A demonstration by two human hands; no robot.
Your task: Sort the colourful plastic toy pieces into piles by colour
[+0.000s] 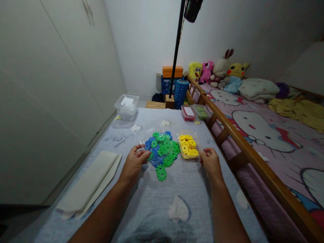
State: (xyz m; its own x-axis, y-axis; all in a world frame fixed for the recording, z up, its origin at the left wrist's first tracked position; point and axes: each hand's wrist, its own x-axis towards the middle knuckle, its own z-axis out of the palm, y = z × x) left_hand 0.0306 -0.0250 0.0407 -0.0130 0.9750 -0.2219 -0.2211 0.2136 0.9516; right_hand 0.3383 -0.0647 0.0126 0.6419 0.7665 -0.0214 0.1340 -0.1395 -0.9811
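Observation:
My left hand point(133, 162) pinches the edge of a clear plastic lid point(143, 144), held over a pile of flower-shaped plastic discs. Through the lid I see green discs point(173, 154) and blue discs point(147, 144), heaped loosely together on the tabletop. To the right of the pile, a clear plastic container point(198, 143) holds many yellow discs point(186, 145). The fingers of my right hand point(212, 164) are closed on this container's right edge, near its front corner.
Stacked clear containers point(126, 107) stand at the table's far left. Two smaller boxes, one with red contents point(188, 114) and one with green point(201, 112), sit far right. A folded beige cloth point(91, 182) lies left. A wooden bed rail point(238, 146) borders the right side.

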